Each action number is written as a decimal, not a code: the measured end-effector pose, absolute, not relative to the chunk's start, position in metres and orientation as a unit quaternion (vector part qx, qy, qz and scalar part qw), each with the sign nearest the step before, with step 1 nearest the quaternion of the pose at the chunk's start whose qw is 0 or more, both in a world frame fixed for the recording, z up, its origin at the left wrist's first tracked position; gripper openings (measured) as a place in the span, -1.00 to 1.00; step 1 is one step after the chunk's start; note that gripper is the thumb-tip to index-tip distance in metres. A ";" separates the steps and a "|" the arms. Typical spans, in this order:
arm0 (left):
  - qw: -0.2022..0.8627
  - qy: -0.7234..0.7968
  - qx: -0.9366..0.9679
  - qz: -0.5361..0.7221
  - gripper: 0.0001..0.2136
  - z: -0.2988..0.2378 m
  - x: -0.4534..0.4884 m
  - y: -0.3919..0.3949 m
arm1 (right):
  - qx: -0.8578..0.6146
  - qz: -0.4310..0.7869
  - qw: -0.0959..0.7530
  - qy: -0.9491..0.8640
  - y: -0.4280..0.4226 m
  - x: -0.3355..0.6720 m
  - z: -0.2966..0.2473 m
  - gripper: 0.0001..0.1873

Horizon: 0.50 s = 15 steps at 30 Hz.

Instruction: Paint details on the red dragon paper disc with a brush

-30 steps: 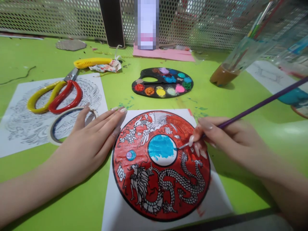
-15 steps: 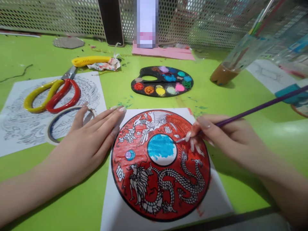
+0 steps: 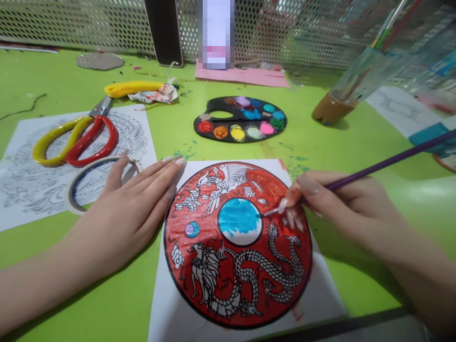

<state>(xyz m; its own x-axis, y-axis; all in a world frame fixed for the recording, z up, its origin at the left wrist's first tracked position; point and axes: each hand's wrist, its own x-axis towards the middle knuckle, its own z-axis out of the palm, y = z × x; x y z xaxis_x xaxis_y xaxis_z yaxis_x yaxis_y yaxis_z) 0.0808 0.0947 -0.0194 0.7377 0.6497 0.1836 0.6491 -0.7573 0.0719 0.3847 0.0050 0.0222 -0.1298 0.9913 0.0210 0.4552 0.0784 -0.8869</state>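
Note:
My right hand (image 3: 335,204) pinches a purple-handled paintbrush (image 3: 388,164), its tip at the right edge of a small central circle (image 3: 238,221) partly painted blue, with white left along the bottom and right. That circle sits in a round red picture (image 3: 228,247) with a white-and-black dragon and bird, on a white sheet (image 3: 171,313). Lying flat with fingers stretched out, my left hand (image 3: 131,209) rests at the sheet's upper left edge. Its thumb lies over a roll of tape (image 3: 74,190).
Beyond the sheet lies a black paint palette (image 3: 228,138). Scissors (image 3: 110,135) and a yellow cutter (image 3: 135,87) are at left, by a line-drawn sheet (image 3: 21,142). A plastic cup of brown water (image 3: 331,108) holds brushes at right. A phone (image 3: 164,33) leans on a perforated metal panel (image 3: 89,23).
The brush tip has moved slightly down along the right edge of the blue circle, my right hand shifting a little with it. My left hand stays in place.

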 end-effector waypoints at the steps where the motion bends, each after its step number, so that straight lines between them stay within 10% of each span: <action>1: 0.002 0.348 0.932 0.100 -0.54 -0.020 0.081 0.095 | -0.549 0.396 0.340 -0.653 0.005 0.385 0.021 -0.64; 15: -0.005 0.341 0.933 0.113 -0.54 -0.021 0.081 0.095 | -0.526 0.438 0.345 -0.643 0.004 0.387 0.018 -0.66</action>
